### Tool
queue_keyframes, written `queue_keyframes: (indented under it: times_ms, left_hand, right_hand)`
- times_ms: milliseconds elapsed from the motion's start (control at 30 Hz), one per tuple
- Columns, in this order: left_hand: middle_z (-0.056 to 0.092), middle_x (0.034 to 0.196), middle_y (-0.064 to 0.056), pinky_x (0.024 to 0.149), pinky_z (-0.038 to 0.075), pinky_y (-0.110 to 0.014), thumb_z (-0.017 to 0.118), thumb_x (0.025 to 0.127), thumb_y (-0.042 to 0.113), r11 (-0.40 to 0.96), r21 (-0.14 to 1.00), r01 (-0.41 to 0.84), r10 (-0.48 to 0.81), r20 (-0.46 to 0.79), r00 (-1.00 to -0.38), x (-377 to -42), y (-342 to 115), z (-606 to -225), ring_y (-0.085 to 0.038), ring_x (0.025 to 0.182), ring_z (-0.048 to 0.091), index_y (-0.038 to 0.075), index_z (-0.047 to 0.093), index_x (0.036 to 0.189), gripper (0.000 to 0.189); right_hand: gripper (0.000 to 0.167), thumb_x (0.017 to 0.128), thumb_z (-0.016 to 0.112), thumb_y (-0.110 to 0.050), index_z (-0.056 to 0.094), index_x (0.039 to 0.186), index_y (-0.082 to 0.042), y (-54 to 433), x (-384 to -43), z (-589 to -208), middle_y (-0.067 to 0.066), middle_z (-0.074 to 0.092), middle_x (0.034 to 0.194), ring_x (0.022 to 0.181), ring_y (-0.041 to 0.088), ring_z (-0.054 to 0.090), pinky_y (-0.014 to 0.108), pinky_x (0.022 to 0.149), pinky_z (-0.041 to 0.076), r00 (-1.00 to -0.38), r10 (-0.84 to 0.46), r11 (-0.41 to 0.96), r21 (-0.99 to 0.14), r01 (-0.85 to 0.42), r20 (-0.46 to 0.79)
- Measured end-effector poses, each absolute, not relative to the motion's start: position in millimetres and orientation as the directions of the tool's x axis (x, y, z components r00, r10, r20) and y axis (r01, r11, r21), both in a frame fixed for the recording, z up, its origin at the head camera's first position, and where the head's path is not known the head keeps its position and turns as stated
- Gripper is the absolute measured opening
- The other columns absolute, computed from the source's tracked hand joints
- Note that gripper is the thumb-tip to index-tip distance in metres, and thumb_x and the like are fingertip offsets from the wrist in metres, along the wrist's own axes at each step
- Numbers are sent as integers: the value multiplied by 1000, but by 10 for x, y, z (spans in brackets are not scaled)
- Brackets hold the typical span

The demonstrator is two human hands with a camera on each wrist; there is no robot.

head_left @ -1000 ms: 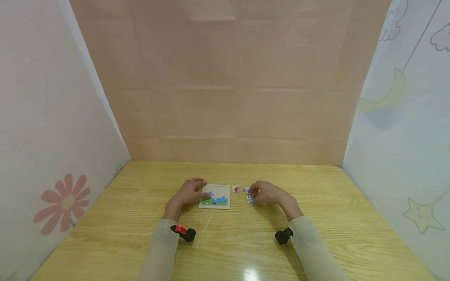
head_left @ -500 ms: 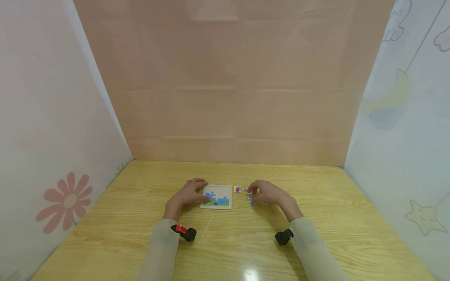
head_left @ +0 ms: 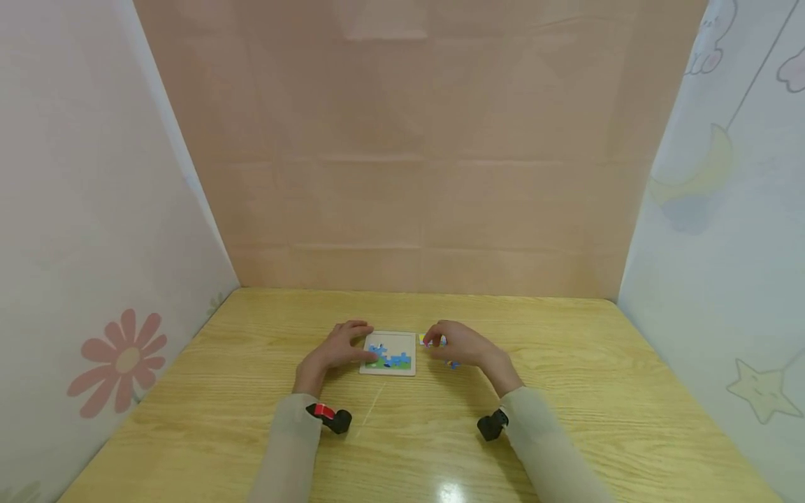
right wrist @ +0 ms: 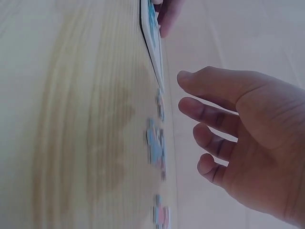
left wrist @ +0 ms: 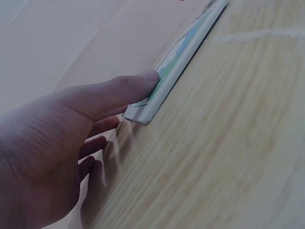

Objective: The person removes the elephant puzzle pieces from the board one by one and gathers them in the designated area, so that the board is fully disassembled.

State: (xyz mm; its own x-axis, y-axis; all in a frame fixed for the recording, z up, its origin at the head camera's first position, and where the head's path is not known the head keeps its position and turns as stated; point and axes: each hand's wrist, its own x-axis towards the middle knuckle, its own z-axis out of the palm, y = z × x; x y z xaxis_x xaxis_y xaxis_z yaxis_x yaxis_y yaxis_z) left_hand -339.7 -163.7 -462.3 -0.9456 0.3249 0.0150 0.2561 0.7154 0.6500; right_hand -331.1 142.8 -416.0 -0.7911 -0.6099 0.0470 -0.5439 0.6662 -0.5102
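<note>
A square wooden jigsaw board lies in the head view, its lower part filled with blue and green pieces. My left hand is at its left side, the thumb resting on the board; in the left wrist view the thumb is extended and the other fingers sit beside the edge. Right of the board, my right hand hovers over loose jigsaw pieces, partly hiding them. A yellow piece and a blue piece show around it. The right wrist view has nothing between the loosely bent fingers.
Several loose pieces lie in a row beside the board in the right wrist view. A wooden table carries everything, with a tan backdrop behind and decorated white panels on both sides.
My right hand has moved left, from the farther loose pieces to over the yellow piece next to the board. The left hand keeps its place on the board.
</note>
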Motion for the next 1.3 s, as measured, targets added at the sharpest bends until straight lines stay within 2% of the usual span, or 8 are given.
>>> queue_keyframes:
  times_ms: [167, 433, 1033, 1300]
  left_hand:
    - [40, 156, -4, 116, 27, -60, 81, 79, 46, 711, 657, 251, 315, 22, -949, -3401, -1624, -4640, -31, 147, 27, 18, 55, 143, 74]
    - [41, 155, -2, 115, 27, -61, 81, 78, 48, 702, 662, 264, 304, 56, -951, -3420, -1610, -4675, -31, 145, 27, 19, 57, 141, 73]
    - [36, 159, -4, 116, 18, -67, 79, 78, 52, 719, 641, 269, 307, 55, -950, -3408, -1643, -4649, -38, 151, 17, 21, 56, 142, 74]
    - [36, 159, -4, 116, 19, -67, 78, 79, 52, 717, 636, 286, 322, 61, -945, -3401, -1642, -4642, -37, 150, 17, 22, 56, 142, 73]
  right_hand:
    - [24, 94, 64, -13, 69, 116, -6, 1308, -3326, -4141, 1, 64, 97, 85, 13, 55, 35, 80, 49, -794, -604, 681, -475, -557, 66]
    - [24, 93, 67, -16, 69, 115, -8, 1149, -3403, -4164, -3, 61, 93, 82, 12, 53, 32, 78, 48, -787, -612, 678, -461, -573, 78]
    - [24, 93, 69, -15, 68, 116, -8, 810, -3471, -4154, 0, 64, 94, 86, 16, 54, 38, 85, 49, -770, -638, 661, -486, -571, 37]
    - [24, 93, 69, -15, 68, 116, -9, 689, -3531, -4203, -1, 63, 93, 84, 14, 54, 33, 80, 48, -755, -656, 662, -465, -588, 20]
